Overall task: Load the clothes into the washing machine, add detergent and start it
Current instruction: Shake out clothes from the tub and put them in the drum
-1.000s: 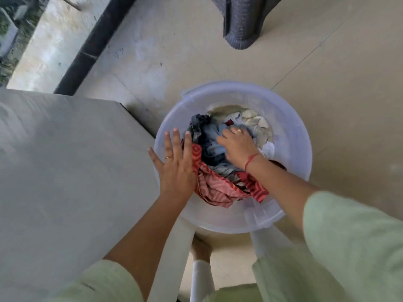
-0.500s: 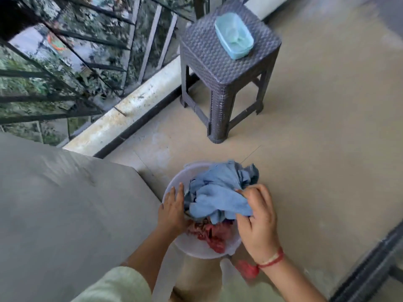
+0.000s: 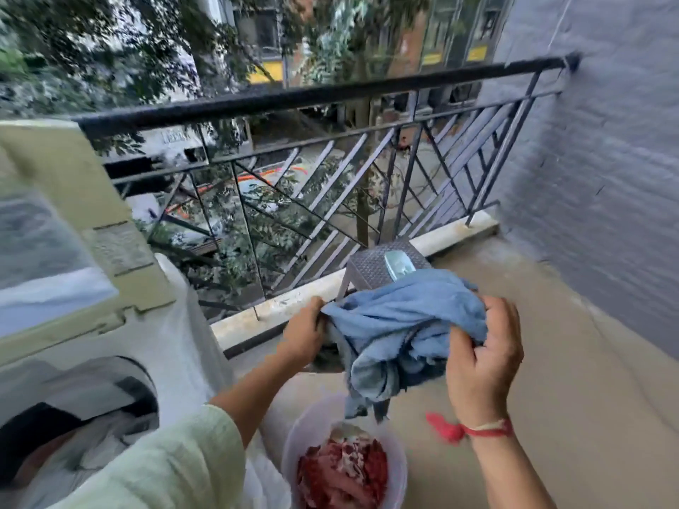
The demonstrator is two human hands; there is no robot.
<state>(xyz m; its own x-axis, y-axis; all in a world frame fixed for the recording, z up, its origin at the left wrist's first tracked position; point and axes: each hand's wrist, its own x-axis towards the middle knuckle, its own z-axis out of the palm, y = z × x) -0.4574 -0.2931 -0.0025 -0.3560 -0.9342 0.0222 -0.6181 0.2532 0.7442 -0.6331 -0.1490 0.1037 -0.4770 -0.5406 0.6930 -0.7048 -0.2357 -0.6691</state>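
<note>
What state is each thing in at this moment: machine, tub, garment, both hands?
Washing machine: lid raised, drum opening exposed, some laundry inside.
Blue garment: bunched, lifted clear of the tub, held at both ends.
Tub: on the floor, red and white clothes inside.
Left hand: closed on the garment.
Right hand: closed on the garment.
Teal container: resting on the stool.

Your washing machine [image 3: 121, 347] stands at your left, its lid [image 3: 55, 229] raised behind the drum opening [image 3: 84, 409]. The tub [image 3: 398, 468] sits on the floor just right of the machine, below your hands, with clothes [image 3: 341, 468] in it. Between your left hand [image 3: 303, 336] and right hand [image 3: 481, 361] hangs a garment [image 3: 400, 325], above the tub. Behind it stands a stool [image 3: 371, 266] with a container [image 3: 398, 264] on top, against the railing [image 3: 330, 167]. A wall [image 3: 606, 178] lies at your right.
</note>
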